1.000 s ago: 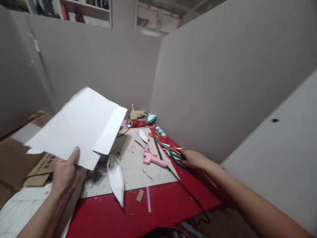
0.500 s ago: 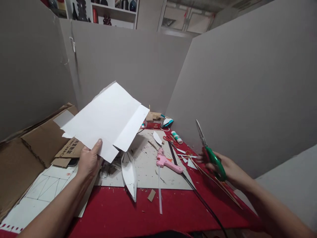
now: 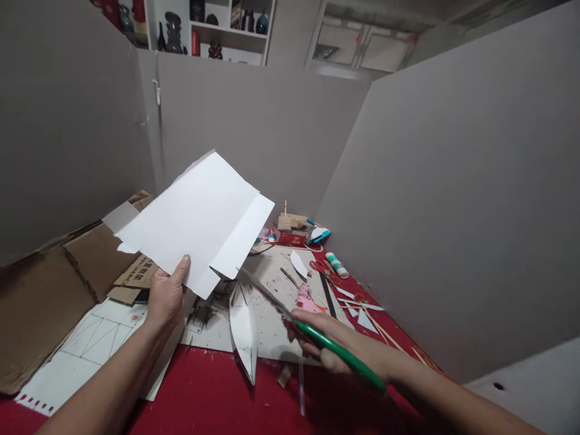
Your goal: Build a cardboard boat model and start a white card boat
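Observation:
My left hand (image 3: 168,292) pinches the lower edge of a flat white paperboard piece (image 3: 194,208), thumb on top, holding it up over the table. The board has cut flaps along its sides. Gripped in my right hand (image 3: 324,341) is a pair of green-handled scissors (image 3: 344,353), slightly blurred, with its blade tip at the board's lower right corner. Whether the tip touches the board I cannot tell. Below the board rests a white paper boat shape (image 3: 243,332). The pink glue gun (image 3: 305,296) is partly hidden behind my right hand, its clear glue stick (image 3: 301,386) pointing toward me.
Brown cardboard (image 3: 40,308) and a sheet with drawn lines (image 3: 93,338) lie at the left. Red-handled scissors (image 3: 321,266), a white-and-green roll (image 3: 337,264), paper scraps (image 3: 366,321) and thin sticks (image 3: 389,338) are at the right. Grey partitions (image 3: 263,133) enclose the table.
My right hand has swung left with the scissors, from the table's right side to the board's corner, now covering much of the glue gun. My left hand keeps the board nearly still; the view shifted slightly.

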A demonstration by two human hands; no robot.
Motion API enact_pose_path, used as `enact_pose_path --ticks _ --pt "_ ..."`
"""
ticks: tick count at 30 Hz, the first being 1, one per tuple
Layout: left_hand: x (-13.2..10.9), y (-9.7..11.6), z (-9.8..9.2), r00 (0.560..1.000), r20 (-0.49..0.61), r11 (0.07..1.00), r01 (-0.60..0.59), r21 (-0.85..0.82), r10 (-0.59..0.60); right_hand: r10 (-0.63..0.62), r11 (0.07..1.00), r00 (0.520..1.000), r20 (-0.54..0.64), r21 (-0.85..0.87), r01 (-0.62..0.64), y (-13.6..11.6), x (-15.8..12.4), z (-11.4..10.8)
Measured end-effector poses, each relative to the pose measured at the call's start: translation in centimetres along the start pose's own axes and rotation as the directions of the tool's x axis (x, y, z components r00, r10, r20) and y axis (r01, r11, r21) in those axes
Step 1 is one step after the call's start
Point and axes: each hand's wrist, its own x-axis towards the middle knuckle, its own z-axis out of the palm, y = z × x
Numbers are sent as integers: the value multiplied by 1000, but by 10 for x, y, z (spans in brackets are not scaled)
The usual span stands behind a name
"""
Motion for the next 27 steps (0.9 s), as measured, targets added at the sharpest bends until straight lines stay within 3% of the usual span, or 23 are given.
enact_pose_path --ticks 3,8,12,16,27 --pt "0 -1 -2 1000 5 1000 -11 -17 11 58 996 958 281 50 -75 -8 20 0" --pt "-1 -1 -3 1000 23 999 0 -49 1 103 978 922 372 130 -162 -17 46 1" --pt "-3 -1 -4 1000 19 998 24 -56 -23 184 934 856 484 184 -305 -9 57 2" --pt "-5 -1 -3 999 8 997 41 -61 -41 251 907 815 522 169 -387 0 58 0" --pt "-12 3 2 995 14 993 95 -64 -94 242 914 818 522 160 -372 6 59 1"
